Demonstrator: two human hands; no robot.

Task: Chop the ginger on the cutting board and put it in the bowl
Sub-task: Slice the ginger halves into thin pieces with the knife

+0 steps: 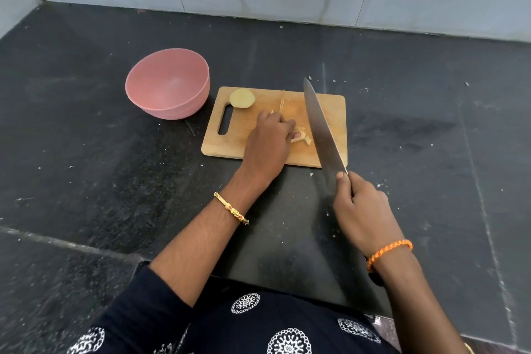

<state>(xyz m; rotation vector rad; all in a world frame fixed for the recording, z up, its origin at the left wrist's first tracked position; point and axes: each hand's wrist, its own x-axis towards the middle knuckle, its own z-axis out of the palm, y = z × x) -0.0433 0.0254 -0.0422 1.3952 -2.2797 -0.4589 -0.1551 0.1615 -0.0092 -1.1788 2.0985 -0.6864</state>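
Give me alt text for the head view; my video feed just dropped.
A person's left hand holds ginger slices on a wooden cutting board while the right hand grips a large knife angled over them. A bigger ginger chunk lies near the board's handle slot, beside an empty pink bowl on the dark counter.

Wooden board (pixel 330 112), matt plastic bowl (pixel 168 86) — shiny metal knife (pixel 319 123).

bowl (pixel 168 84): pink | cutting board (pixel 330 106): tan wood | counter (pixel 86 138): black speckled
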